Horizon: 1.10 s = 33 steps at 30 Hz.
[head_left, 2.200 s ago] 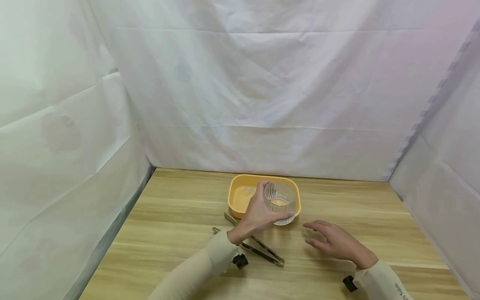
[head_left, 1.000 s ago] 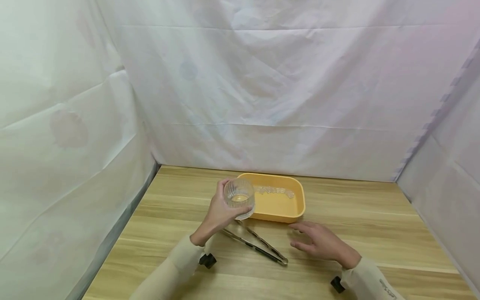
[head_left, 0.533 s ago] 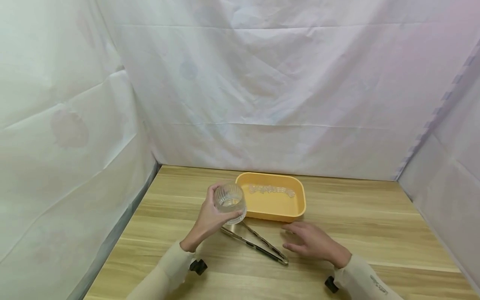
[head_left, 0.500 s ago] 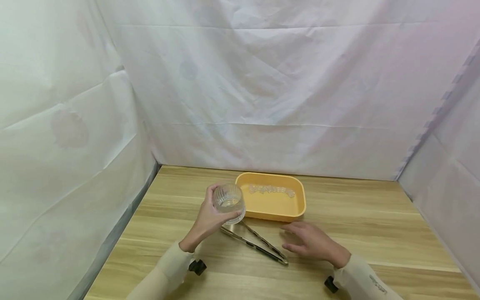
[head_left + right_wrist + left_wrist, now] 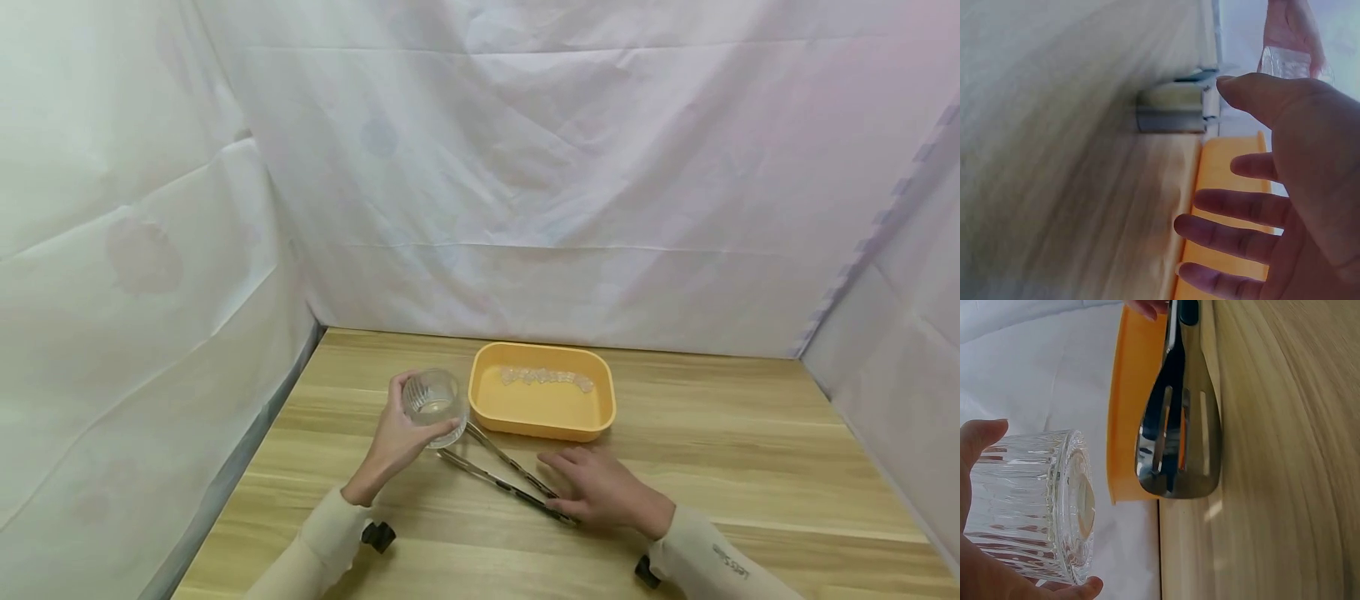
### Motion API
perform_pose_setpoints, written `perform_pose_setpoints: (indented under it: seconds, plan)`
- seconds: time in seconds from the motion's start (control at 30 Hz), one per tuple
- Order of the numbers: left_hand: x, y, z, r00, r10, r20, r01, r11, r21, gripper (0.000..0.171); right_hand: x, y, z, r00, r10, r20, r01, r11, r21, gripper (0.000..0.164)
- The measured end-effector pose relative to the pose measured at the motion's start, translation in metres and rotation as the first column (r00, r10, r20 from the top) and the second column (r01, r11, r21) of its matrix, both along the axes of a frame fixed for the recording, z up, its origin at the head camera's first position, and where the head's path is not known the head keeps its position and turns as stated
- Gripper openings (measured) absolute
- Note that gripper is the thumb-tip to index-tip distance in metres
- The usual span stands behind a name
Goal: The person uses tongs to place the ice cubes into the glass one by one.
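Note:
In the head view my left hand (image 5: 396, 435) grips a clear ribbed glass (image 5: 433, 407), thumb and fingers round its side. The glass is raised off the table in the left wrist view, its thick base (image 5: 1080, 506) facing the camera's right. Metal tongs (image 5: 501, 482) lie spread on the table, slotted tips toward the glass. My right hand (image 5: 603, 492) hovers at their joined end (image 5: 1172, 114), fingers (image 5: 1235, 240) apart and holding nothing. A yellow tray (image 5: 540, 428) stands just behind the tongs, with a row of clear, ice-like pieces (image 5: 547, 378) along its far side.
The wood-grain table (image 5: 750, 467) ends at a white cloth backdrop (image 5: 570, 208) behind the tray. White cloth also hangs at the left (image 5: 135, 350) and right (image 5: 892, 333). A dark strap piece (image 5: 378, 536) hangs at the left cuff.
My left hand has carried the glass leftward, from over the tray to beside it. My right hand has moved left from the bare table to the tongs' joined end.

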<state>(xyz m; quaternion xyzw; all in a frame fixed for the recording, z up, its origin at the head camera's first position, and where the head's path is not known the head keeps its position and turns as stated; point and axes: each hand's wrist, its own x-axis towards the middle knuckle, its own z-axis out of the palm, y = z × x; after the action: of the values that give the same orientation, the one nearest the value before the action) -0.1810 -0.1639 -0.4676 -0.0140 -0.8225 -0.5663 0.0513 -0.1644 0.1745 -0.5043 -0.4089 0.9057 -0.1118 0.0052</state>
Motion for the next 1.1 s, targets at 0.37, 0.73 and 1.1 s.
perform_pose_setpoints:
  seconds: [0.37, 0.73, 1.1]
  plan:
    - [-0.004, -0.016, -0.011, 0.999, 0.04, 0.021, -0.039, 0.999, -0.028, 0.099, 0.004, -0.014, -0.012, 0.989, 0.016, -0.147, -0.013, 1.0, 0.024, 0.073]
    - [-0.008, -0.025, -0.025, 0.998, 0.052, 0.035, -0.05, 0.998, -0.041, 0.099, 0.011, -0.026, -0.02, 0.971, -0.028, -0.238, 0.04, 0.998, 0.045, 0.063]
    - [-0.01, -0.026, -0.034, 0.998, 0.052, 0.044, -0.05, 0.997, -0.059, 0.1, 0.011, -0.027, -0.025, 0.975, -0.047, -0.215, 0.069, 0.993, 0.096, 0.06]
